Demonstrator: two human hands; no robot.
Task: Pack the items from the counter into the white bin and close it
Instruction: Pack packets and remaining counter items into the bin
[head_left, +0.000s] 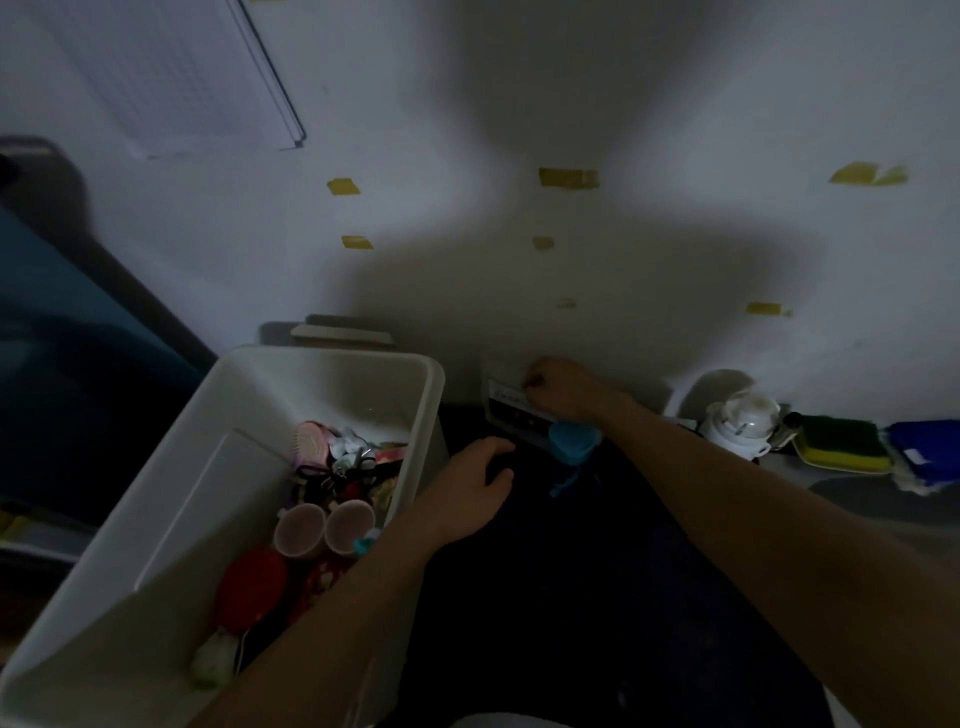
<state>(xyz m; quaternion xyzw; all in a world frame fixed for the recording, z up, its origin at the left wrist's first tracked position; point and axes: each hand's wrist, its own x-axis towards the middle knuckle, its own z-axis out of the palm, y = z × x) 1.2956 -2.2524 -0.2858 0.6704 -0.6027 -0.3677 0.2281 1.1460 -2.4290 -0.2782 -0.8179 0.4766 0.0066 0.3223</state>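
— So, where's the white bin (332, 374)?
— Left of my hands, open, cups inside. My right hand (561, 389) grips a white box (506, 402) against the wall; left hand (467, 493), whether closed I can't tell.

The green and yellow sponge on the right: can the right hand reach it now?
Probably yes: the right hand is by the wall, the sponge lies uncovered farther right, though a white pot stands between them.

A home, likely a kitchen corner. A sponge (844, 444) and small white pot (740, 420) sit on the dark counter (571, 545). Mugs (322, 527) lie in a bin (332, 374).
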